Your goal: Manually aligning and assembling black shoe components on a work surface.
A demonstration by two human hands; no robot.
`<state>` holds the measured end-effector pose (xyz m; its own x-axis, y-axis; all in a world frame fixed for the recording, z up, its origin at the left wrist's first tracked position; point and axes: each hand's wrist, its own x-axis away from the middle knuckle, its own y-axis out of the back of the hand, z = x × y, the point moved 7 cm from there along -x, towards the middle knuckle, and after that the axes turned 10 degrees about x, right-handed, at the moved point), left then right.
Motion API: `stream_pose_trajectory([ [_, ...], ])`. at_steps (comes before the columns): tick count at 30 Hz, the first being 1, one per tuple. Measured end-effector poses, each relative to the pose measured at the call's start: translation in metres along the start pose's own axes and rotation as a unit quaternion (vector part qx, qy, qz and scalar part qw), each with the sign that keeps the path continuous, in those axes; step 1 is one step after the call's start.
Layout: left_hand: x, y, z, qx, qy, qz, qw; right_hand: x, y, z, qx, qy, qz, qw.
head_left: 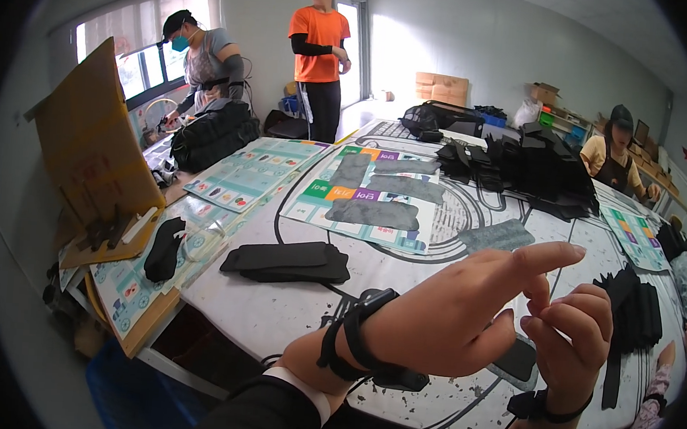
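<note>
While our two hands meet above the table point(219, 285), we keep the left hand point(448, 309) with its index finger stretched out and its thumb apart, and we see nothing gripped in its fingers. The right hand point(570, 334) has its fingers curled inward, very near to those of the left; whether they pinch some small thing, we cannot tell. Below the hands, a small black piece point(515, 360) lies on a grey patch point(535, 379) on the table, partly covered by our left hand. To the left of it we have a folded black bundle point(284, 260), and to the right a black stack point(635, 315). More grey patches point(371, 214) lie on the colourful sheets point(305, 200) ahead of us, and behind these a big black heap point(542, 169) rises.

As for containers, at our left there is an open cardboard box point(85, 149) with a tall flap; in its low part we notice some dark narrow pieces point(106, 231) and a white strip point(140, 225). Behind it sits a black bag point(215, 135), whose inside we cannot see. By the far wall stands another carton point(441, 88), and on the shelf an open box point(544, 93); their contents are hidden from us. At the right edge hangs or lies a clear plastic bag point(685, 278), too unclear to read its contents.
</note>
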<state>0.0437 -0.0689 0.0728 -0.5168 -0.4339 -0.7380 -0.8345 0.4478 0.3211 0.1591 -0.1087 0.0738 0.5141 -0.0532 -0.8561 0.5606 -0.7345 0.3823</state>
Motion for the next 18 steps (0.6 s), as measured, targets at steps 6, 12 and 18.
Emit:
stream_pose_trajectory([
  [6, 0.0017, 0.0011, 0.0089, 0.059, 0.061, 0.018, 0.996, -0.0019, -0.0032, 0.0035, -0.031, 0.035, 0.016, 0.999],
  [12, 0.0014, 0.0007, 0.0103, 0.106, 0.089, 0.041, 0.99, -0.0029, -0.0031, 0.0075, -0.04, 0.034, 0.039, 0.998],
  [18, 0.0019, 0.0006, 0.0113, 0.149, 0.099, 0.044, 0.983, -0.0015, 0.0023, 0.0093, -0.032, 0.028, 0.017, 0.999],
])
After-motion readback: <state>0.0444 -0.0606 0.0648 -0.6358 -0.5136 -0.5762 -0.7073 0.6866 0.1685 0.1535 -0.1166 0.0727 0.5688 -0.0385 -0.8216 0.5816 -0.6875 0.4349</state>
